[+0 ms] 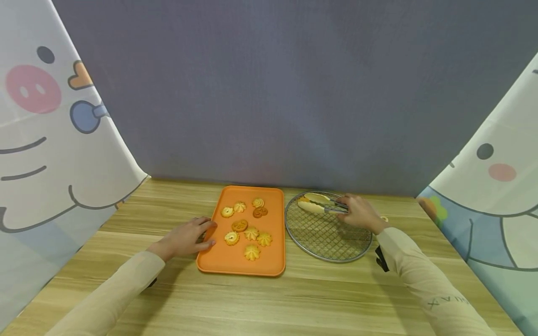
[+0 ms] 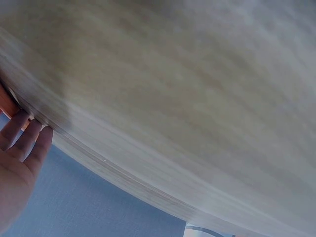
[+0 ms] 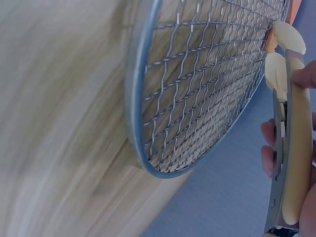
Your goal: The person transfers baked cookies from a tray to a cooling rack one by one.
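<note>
My right hand (image 1: 360,213) grips a pair of tongs (image 1: 313,207) with cream-coloured tips and metal arms. Between the tips sits a golden cookie (image 3: 271,41), mostly hidden by them, close over the far left part of a round wire rack (image 1: 332,235). In the right wrist view, the thumb presses one arm of the tongs while fingers curl round the other. To the left, an orange tray (image 1: 227,263) bears several cookies, among them a flower-shaped one (image 1: 252,252) and a browner one (image 1: 260,212). My left hand (image 1: 187,237) touches the tray's left rim with its fingers extended.
The wire rack lies just right of the tray on a wooden table (image 1: 235,303). A small loop (image 1: 384,219) sticks out at the rack's right side. Behind the table hangs a grey-blue cloth (image 1: 269,102), with cartoon-printed cloths on both sides.
</note>
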### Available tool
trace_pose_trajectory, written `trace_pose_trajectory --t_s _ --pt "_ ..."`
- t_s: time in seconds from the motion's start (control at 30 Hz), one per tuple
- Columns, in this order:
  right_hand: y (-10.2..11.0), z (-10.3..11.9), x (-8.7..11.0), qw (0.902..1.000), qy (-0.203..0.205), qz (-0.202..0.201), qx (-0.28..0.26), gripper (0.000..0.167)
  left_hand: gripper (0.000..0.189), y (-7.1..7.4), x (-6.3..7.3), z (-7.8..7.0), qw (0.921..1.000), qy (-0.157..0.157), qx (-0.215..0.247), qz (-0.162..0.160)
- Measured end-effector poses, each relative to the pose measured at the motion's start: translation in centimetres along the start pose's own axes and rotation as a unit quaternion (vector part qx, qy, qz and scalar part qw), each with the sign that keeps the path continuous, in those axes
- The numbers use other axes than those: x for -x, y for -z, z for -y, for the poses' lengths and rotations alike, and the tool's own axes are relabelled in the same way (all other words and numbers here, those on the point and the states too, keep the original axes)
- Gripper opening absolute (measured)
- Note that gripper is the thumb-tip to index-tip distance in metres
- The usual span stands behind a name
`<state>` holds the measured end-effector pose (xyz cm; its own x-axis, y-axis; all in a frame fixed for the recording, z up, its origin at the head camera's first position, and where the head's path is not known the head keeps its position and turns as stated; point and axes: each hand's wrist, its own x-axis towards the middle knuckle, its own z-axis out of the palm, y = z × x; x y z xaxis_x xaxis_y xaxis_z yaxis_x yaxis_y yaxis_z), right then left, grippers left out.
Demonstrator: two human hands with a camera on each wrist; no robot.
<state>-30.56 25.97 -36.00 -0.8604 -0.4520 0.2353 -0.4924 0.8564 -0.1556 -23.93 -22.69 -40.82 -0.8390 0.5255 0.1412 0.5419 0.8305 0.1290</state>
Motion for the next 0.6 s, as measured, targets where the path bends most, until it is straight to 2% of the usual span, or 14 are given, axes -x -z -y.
trace_pose_trajectory --t_s 0.43,0.6 --pt "0.5 0.5 0.0 1.0 0.005 -0.006 0.0 0.049 0.051 0.1 0.1 -0.1 1.0 0.005 0.006 0.003" --pt "0.6 1.4 -0.2 0.999 0.035 -0.026 0.01 0.049 0.05 0.2 0.0 -0.1 1.0 0.002 0.004 0.001"
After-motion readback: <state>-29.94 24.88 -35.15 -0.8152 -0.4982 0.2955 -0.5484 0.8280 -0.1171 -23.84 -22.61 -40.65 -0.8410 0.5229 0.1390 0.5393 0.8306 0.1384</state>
